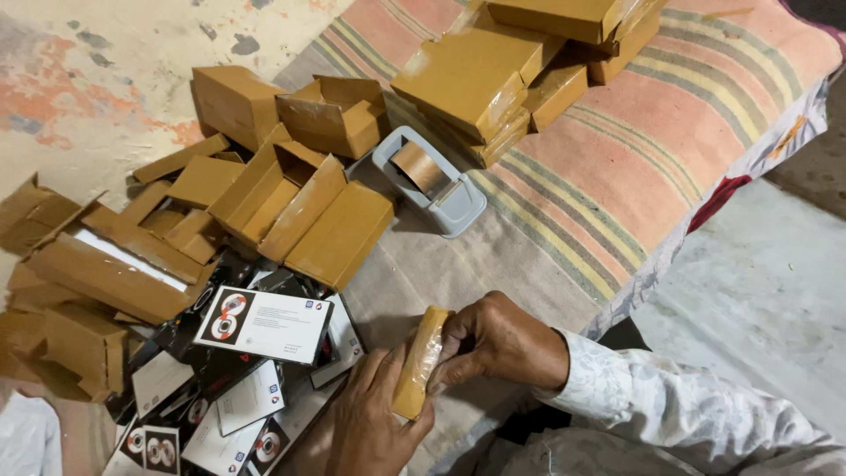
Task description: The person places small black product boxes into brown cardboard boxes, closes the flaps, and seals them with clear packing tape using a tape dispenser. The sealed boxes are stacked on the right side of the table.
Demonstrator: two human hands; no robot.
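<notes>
I hold a small brown cardboard box (pixel 420 360), wrapped in clear tape, edge-up between both hands near the bottom centre. My left hand (pixel 370 423) grips its lower end from below. My right hand (pixel 498 339) presses against its right side, fingers curled over the top edge. A grey tape dispenser (pixel 429 180) with a roll of brown tape lies on the cloth above my hands.
Open and flattened brown cartons (pixel 264 176) lie scattered at left. Sealed brown boxes (pixel 493 75) are stacked at top centre on a striped cloth (pixel 634 159). Black-and-white printed flat packs (pixel 264 324) pile at lower left. A grey floor (pixel 758 291) is at right.
</notes>
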